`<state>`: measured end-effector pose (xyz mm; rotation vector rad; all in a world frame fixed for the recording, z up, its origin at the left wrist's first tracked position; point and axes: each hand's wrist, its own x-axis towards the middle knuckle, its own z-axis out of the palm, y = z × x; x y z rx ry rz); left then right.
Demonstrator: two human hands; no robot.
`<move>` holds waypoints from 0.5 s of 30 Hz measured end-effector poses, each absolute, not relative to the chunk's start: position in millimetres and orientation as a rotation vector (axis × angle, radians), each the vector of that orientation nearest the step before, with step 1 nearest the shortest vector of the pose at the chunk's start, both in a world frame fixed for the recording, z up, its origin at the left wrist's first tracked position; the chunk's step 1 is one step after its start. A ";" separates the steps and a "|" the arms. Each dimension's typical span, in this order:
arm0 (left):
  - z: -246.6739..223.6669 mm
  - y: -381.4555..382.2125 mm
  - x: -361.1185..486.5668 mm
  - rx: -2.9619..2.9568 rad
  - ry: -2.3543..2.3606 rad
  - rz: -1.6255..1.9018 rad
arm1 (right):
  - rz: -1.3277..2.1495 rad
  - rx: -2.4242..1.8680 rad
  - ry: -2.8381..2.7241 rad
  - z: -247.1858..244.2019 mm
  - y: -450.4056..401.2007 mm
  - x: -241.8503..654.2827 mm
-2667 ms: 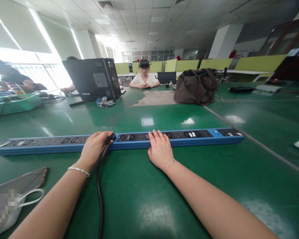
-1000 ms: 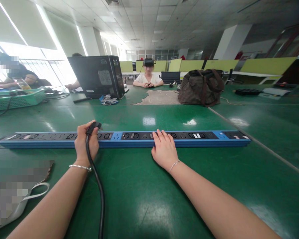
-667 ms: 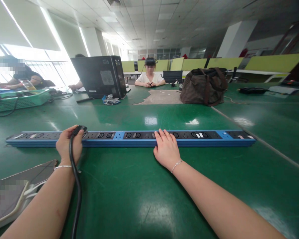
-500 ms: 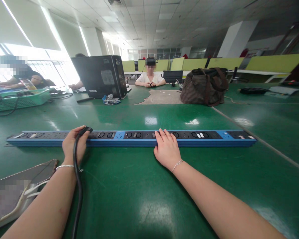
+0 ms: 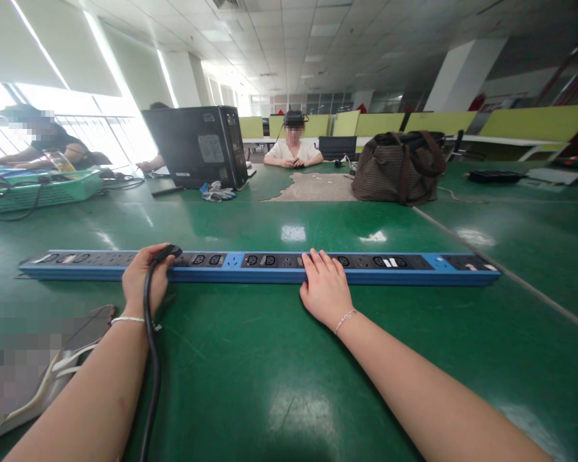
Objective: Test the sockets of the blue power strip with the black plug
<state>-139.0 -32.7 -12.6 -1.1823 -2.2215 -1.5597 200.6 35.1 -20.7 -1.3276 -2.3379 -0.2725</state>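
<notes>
A long blue power strip (image 5: 264,276) with black and blue sockets lies across the green table. Over its left part, my left hand (image 5: 146,277) is closed on a black plug (image 5: 172,251), whose thick black cable (image 5: 150,359) hangs down past the wrist toward the near edge of the view. The hand hides the sockets beneath it, and whether the plug touches one is not visible. Right of the middle, my right hand (image 5: 324,282) lies flat on the strip with its fingers spread over the top and its thumb at the front side.
A phone-like device with a white cable (image 5: 67,369) lies at the near left. Farther back are a green basket (image 5: 72,192), a black computer case (image 5: 192,147), gloves (image 5: 216,192) and a brown bag (image 5: 397,168). A person (image 5: 293,153) sits across the table; others sit at the left.
The whole view has shifted slightly, with things appearing a little farther right. Both hands keep their places on the strip, and the plug is still in my left hand.
</notes>
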 end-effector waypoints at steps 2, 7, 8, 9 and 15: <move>-9.8 -34.8 -139.1 -1.236 -2.200 -1.513 | -0.273 -1.327 -2.339 -21.0 35.2 200.6; -4.7 -38.3 -141.5 -1.384 -2.143 -1.504 | -0.276 -1.324 -2.343 -21.3 35.7 200.9; -5.3 -38.3 -142.9 -1.401 -2.132 -1.525 | -0.276 -1.323 -2.343 -21.3 35.9 201.0; -6.5 -38.0 -144.5 -1.419 -2.118 -1.540 | -0.276 -1.323 -2.343 -21.2 36.0 201.2; -15.6 -35.8 -155.0 -1.528 -2.142 -1.365 | -0.281 -1.327 -2.346 -20.4 36.3 202.0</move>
